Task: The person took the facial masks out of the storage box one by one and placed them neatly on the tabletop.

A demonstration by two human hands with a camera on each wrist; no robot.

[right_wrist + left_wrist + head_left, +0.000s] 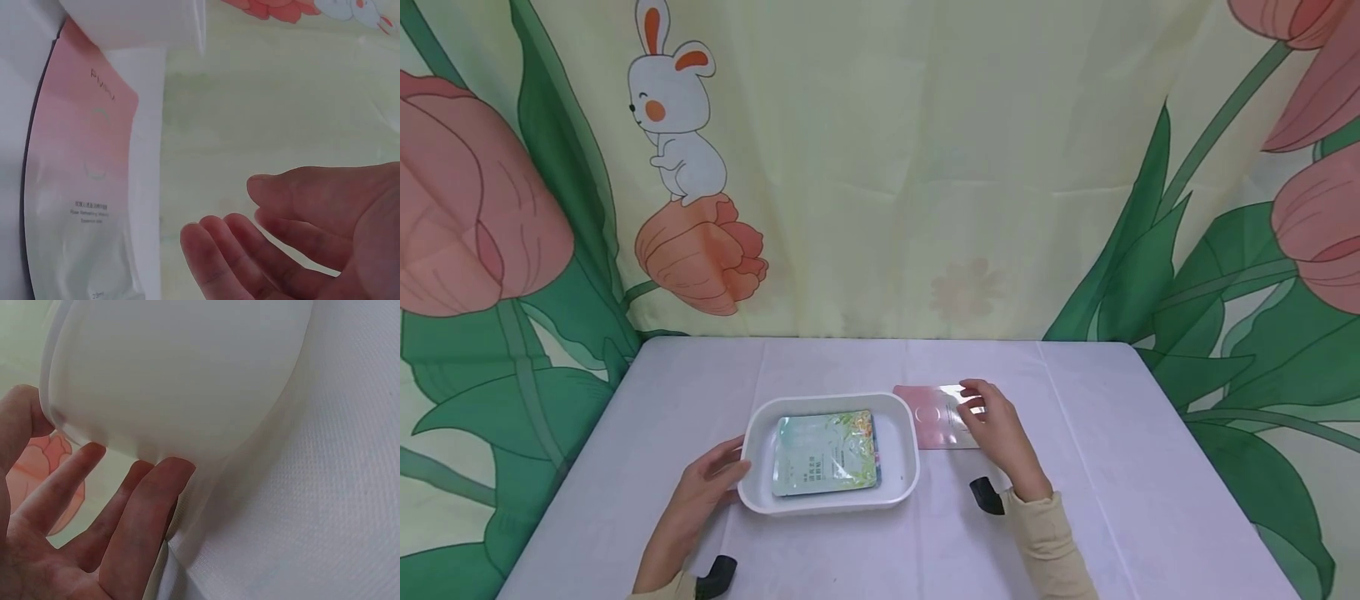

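Note:
A white tray (898,492) sits on the cloth-covered table. Inside it lies a green face mask packet (820,454) with a flowery corner, and the coloured edge of another packet peeks out beneath. At the tray's left end, my left hand (703,483) touches the rim and outer wall with its fingertips, as the left wrist view shows at the tray wall (181,375). To the right of the tray is a pink-and-silver face mask packet (928,417), flat on the table. My right hand (1000,433) hovers over its right end, fingers loosely bent and holding nothing.
White cloth (820,558) covers the table. Black wrist-camera mounts show beside the left wrist (717,577) and the right wrist (987,496). Behind the table hangs a curtain (880,167) printed with tulips and a rabbit.

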